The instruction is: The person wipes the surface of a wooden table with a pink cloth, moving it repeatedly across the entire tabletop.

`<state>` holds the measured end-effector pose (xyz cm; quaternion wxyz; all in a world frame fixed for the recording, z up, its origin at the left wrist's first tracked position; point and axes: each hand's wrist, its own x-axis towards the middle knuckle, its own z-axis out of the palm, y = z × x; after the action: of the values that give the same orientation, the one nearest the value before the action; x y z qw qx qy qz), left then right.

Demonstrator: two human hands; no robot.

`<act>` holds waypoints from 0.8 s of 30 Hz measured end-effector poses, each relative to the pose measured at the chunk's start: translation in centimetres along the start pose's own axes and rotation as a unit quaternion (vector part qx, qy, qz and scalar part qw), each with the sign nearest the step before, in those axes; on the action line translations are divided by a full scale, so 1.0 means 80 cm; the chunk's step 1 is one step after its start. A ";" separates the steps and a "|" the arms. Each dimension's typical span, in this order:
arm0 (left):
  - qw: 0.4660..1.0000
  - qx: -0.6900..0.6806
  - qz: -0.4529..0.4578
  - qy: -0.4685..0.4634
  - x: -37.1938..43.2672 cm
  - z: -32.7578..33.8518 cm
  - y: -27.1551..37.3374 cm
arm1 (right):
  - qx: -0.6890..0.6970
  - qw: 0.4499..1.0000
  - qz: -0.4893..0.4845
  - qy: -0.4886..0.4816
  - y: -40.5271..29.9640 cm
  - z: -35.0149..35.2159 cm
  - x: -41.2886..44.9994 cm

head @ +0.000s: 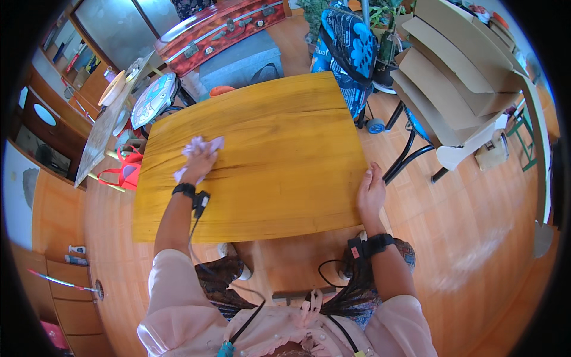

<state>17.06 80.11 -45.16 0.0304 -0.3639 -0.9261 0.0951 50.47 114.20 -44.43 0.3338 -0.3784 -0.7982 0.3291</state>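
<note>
A yellow wooden table (267, 165) with dark grain streaks stands before me. On the left part of its top, my left hand (200, 165) presses a crumpled light purple cloth (195, 146); parts of the cloth stick out past the fingers and beside the wrist. My right hand (372, 189) is at the table's right edge near the front corner, its fingers loosely curled and its thumb side up; whether it grips the edge I cannot tell. Both wrists wear black straps with small devices and cables.
Right of the table is a chair (410, 151) bearing an open cardboard box (459, 80). A blue patterned trolley bag (348, 53) stands behind the right corner. A cushioned chair (154, 98), a red bag (127, 172) and a side table (96, 147) are at left; a metal chest (241, 58) lies beyond.
</note>
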 end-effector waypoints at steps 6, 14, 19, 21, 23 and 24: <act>0.946 -0.128 0.260 0.145 -0.015 -0.046 0.227 | -0.018 1.000 -0.005 0.014 -0.007 -0.002 0.001; 0.939 -0.022 0.314 0.138 -0.169 -0.109 0.261 | -0.036 0.999 -0.037 0.011 0.010 -0.006 0.000; 0.983 0.023 -0.042 0.178 -0.235 0.027 0.023 | -0.022 1.000 -0.014 -0.015 0.004 -0.010 -0.001; 0.985 0.059 -0.086 0.139 -0.249 0.050 -0.024 | -0.033 0.999 0.007 -0.025 0.000 -0.004 -0.001; 0.956 0.055 -0.247 0.149 -0.249 0.053 -0.018 | -0.051 0.998 0.033 -0.028 0.000 -0.003 -0.004; 0.958 0.051 -0.241 0.147 -0.241 0.047 0.002 | -0.052 0.997 0.039 -0.027 -0.002 -0.002 -0.005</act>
<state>30.79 66.53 -48.65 0.2068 -0.1379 -0.9655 0.0777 50.73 113.78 -44.33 0.2784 -0.4171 -0.8077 0.3100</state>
